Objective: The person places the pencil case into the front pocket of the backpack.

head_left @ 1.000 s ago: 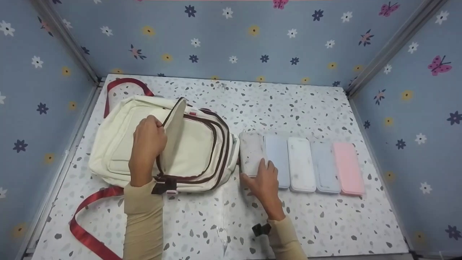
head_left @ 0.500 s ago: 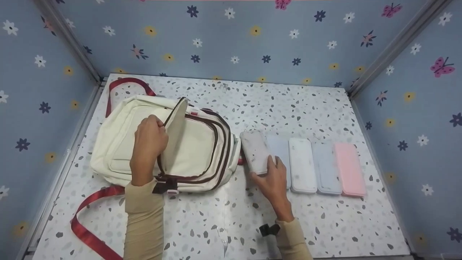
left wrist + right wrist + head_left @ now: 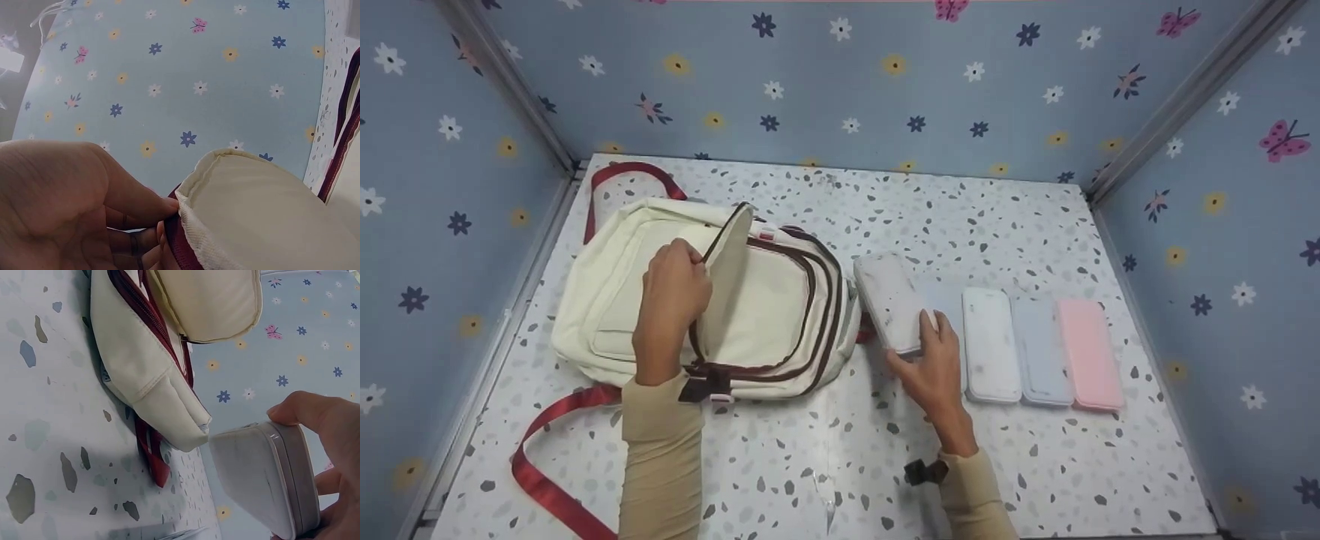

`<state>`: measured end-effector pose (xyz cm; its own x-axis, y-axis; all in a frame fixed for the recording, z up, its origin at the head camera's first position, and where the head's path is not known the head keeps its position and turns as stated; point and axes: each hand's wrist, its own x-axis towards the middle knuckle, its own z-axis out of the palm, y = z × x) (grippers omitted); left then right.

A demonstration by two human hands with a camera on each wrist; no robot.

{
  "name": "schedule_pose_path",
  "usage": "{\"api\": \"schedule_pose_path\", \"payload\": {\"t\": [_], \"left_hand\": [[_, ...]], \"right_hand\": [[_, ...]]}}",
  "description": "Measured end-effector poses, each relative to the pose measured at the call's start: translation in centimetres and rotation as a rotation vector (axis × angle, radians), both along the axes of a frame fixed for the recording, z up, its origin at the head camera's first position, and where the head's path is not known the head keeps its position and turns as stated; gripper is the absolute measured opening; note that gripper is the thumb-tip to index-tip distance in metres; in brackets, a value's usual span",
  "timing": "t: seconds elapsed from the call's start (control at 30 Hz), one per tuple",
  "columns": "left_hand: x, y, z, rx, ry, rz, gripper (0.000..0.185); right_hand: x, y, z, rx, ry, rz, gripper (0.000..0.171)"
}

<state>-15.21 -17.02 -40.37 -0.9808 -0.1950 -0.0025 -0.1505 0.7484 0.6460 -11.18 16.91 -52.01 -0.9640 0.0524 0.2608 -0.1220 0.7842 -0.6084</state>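
Observation:
A cream backpack (image 3: 769,307) with dark red zips lies on the table, its front pocket unzipped. My left hand (image 3: 671,300) pinches the edge of the pocket flap (image 3: 725,277) and holds it raised; in the left wrist view thumb and fingers close on its dark red zip edge. My right hand (image 3: 934,367) grips the near end of a pale, speckled rectangular case (image 3: 891,304) with rounded corners. A seam runs round the side of this case in the right wrist view, where it is lifted off the table beside the backpack.
Right of the held case stand several similar cases in a row: a light blue one (image 3: 949,296) partly hidden, a white one (image 3: 991,345), a grey-blue one (image 3: 1042,352) and a pink one (image 3: 1091,356). A red strap (image 3: 547,480) lies at front left. Flowered walls (image 3: 810,67) enclose the table.
My right hand has lifted the pale case from the row's left end, tilting it and shifting it slightly away from me over the light blue case. The left hand keeps holding the flap.

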Motion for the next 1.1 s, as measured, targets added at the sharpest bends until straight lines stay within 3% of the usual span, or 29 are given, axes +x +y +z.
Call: {"api": "schedule_pose_path", "payload": {"t": [0.6, 1.1], "left_hand": [[0.0, 0.2, 0.1, -0.008, 0.02, 0.002, 0.018], [-0.2, 0.4, -0.2, -0.012, 0.038, -0.007, 0.017]], "right_hand": [[-0.6, -1.4, 0.6, -0.089, 0.092, 0.105, 0.08], [-0.9, -3.1, 0.4, -0.089, 0.094, 0.202, 0.078]]}}
